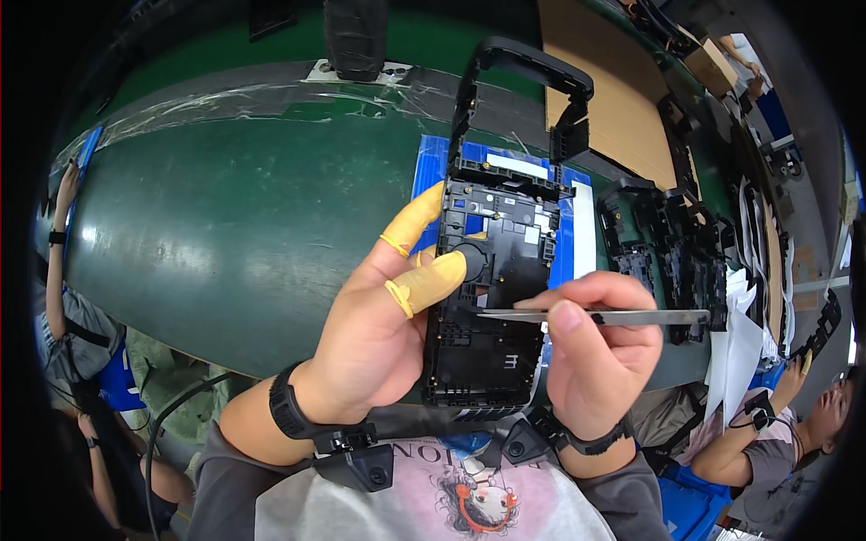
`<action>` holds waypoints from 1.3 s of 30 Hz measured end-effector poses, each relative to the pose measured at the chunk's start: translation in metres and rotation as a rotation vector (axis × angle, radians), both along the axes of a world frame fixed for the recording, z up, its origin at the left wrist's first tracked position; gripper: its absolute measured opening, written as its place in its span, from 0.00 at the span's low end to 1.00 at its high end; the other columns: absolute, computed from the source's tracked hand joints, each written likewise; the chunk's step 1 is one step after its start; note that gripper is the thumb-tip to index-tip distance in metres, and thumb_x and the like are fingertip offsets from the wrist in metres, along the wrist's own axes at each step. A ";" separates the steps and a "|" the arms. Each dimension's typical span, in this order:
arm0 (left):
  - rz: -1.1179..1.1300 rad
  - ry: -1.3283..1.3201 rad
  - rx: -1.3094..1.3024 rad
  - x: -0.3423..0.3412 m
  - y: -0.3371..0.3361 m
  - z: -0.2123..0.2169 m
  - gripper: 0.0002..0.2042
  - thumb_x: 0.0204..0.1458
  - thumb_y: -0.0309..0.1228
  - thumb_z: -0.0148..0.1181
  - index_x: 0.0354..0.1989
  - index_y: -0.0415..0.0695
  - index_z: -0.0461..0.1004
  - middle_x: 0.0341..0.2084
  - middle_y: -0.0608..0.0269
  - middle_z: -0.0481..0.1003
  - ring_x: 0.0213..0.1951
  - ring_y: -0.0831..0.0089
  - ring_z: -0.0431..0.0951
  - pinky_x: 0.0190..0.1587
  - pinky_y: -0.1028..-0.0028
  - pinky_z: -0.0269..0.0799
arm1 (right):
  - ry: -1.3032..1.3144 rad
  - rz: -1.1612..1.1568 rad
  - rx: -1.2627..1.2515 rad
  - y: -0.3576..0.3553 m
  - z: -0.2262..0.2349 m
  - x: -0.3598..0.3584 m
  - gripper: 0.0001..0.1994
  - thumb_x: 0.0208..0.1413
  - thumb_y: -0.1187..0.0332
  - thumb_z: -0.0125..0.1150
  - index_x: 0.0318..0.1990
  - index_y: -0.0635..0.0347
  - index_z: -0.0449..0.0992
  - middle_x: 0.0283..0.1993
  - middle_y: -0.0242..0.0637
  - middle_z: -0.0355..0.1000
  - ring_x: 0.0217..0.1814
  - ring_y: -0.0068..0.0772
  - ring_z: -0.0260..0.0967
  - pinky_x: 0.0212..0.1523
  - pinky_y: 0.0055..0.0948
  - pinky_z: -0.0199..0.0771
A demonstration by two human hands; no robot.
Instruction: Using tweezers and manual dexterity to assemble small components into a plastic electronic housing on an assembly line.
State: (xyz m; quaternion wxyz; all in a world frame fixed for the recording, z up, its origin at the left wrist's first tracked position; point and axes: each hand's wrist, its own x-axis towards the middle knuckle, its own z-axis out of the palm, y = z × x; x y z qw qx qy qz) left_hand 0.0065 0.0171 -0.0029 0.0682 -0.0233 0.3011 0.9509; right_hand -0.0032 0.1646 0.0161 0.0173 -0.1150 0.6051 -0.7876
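Note:
My left hand, with yellow finger cots on thumb and forefinger, holds a black plastic frame upright by its left edge. The frame has a handle loop at the top and many small ribs and clips. My right hand pinches metal tweezers, lying level, their tips pointing left onto the middle of the frame near a round recess. Both wrists wear black bands.
A green conveyor belt runs under the hands, with a blue and white sheet behind the frame. More black frames are stacked at right beside a cardboard sheet. Other people sit at far left and lower right.

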 end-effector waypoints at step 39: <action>0.016 0.025 0.008 0.001 0.000 -0.002 0.25 0.48 0.26 0.44 0.56 0.42 0.46 0.48 0.54 0.60 0.48 0.66 0.63 0.50 0.68 0.60 | -0.051 -0.032 -0.058 -0.005 -0.010 -0.007 0.07 0.42 0.83 0.53 0.32 0.71 0.67 0.29 0.41 0.68 0.29 0.25 0.67 0.33 0.20 0.67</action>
